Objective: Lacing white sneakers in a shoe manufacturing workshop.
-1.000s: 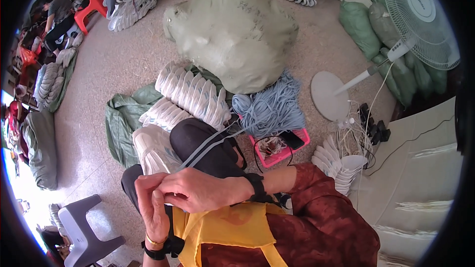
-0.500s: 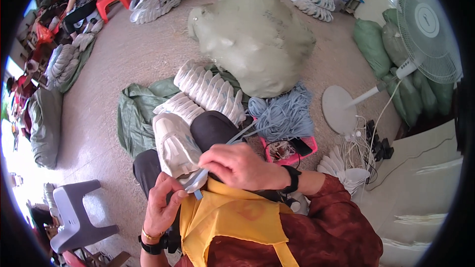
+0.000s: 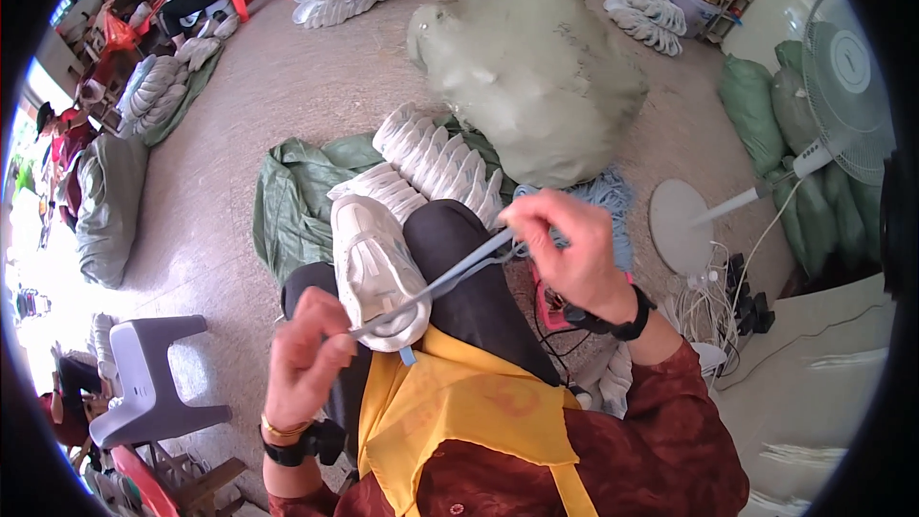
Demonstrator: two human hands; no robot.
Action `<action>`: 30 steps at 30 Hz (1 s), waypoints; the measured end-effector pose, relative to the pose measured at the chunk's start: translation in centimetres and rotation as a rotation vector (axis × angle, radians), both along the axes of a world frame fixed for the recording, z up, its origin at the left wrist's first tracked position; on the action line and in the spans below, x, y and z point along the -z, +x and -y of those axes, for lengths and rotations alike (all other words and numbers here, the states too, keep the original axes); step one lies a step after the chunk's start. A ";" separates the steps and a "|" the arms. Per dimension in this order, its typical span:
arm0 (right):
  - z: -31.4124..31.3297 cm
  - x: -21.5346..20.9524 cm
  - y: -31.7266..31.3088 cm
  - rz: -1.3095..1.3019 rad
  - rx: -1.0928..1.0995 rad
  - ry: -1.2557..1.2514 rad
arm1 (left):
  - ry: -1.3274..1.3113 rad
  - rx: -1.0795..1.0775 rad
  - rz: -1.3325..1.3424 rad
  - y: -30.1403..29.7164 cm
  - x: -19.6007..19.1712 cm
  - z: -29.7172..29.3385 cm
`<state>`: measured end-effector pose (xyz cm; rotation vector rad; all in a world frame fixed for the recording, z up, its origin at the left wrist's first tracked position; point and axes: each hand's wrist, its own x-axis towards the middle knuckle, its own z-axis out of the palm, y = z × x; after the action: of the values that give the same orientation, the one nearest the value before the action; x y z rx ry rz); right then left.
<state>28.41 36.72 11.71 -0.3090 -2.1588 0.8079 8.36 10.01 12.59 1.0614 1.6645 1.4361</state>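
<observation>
A white sneaker rests on my lap, its toe pointing away from me and its opening near my yellow apron. A flat light-blue shoelace runs taut on a slant across the sneaker's near end. My left hand pinches the lace's lower end, left of the sneaker. Over my right knee, my right hand grips the upper end between thumb and fingers. A short blue tab sticks out at the sneaker's near end. Beyond my knees lie nested rows of white shoes on a green sack.
Behind my right hand lie a heap of blue laces and a pink basket, both partly hidden. A large pale sack stands ahead. At right are a fan and cables; at left, a grey stool. Other people sit far left.
My hands have drawn apart: the right moved up and right, stretching the lace, while the left stays near the sneaker. The whole view has shifted, with the scene sliding rightward.
</observation>
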 end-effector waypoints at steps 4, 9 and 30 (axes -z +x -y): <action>-3.1 0.7 1.6 0.074 0.144 -0.286 | 0.033 -0.027 0.071 -0.7 -0.2 0.8; -9.4 7.5 3.3 0.019 0.331 -0.411 | 0.123 -0.078 0.146 -1.6 0.8 2.0; -33.3 23.1 20.9 0.127 1.029 -0.188 | 0.251 -0.348 0.429 -6.0 3.1 7.0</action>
<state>49.35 70.06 -11.43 -1.4395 -1.6715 0.3720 2.32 3.00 9.53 0.5412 1.4225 1.9779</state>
